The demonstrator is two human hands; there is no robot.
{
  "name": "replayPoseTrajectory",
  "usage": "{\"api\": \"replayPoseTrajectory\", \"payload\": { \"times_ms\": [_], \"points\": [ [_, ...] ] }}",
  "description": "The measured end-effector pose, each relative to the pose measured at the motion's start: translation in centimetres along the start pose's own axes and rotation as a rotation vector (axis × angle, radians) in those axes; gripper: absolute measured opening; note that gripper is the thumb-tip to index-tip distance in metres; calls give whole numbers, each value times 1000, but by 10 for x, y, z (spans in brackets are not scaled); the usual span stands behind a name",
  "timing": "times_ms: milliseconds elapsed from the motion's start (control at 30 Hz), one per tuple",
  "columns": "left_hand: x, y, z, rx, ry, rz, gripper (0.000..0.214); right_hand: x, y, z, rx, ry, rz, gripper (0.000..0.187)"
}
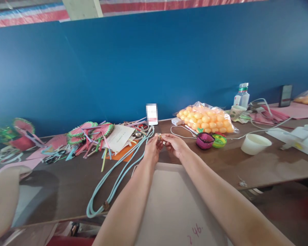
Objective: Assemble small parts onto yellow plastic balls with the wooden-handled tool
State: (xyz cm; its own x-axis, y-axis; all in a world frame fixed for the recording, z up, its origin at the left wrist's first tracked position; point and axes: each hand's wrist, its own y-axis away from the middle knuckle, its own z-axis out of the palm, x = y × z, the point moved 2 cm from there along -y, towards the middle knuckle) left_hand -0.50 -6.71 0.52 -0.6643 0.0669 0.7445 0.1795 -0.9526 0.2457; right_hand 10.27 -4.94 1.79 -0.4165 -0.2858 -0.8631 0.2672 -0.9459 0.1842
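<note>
My left hand (153, 149) and my right hand (175, 144) meet over the table, fingers closed in pinches. Between their fingertips is a small shiny gold-coloured piece (159, 137), too small for me to tell its kind. It seems gripped by my left fingers, while my right thumb and fingertips press in at its side. Beneath my forearms lies a pale flat board or box lid (179, 205) with reddish handwriting. Just beyond my hands a lit phone (152, 114) leans upright against the blue partition. A light blue cord (118, 171) loops to the left.
Left are watermelon-patterned paper fans (102, 131), a white paper sheet (120, 137) and another person's arm (5, 191). Right are a bag of orange balls (205, 119), a purple pouch (204, 140), a green round container (219, 140), a white cup (256, 144) and clear bottles (242, 95).
</note>
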Motion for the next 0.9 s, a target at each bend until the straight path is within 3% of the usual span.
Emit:
{"api": "replayPoseTrajectory", "payload": {
  "times_ms": [900],
  "points": [
    [-2,-1,-1,-47,-43,67,31,1,-2,-2,15,-3,-3,10]
  ]
}}
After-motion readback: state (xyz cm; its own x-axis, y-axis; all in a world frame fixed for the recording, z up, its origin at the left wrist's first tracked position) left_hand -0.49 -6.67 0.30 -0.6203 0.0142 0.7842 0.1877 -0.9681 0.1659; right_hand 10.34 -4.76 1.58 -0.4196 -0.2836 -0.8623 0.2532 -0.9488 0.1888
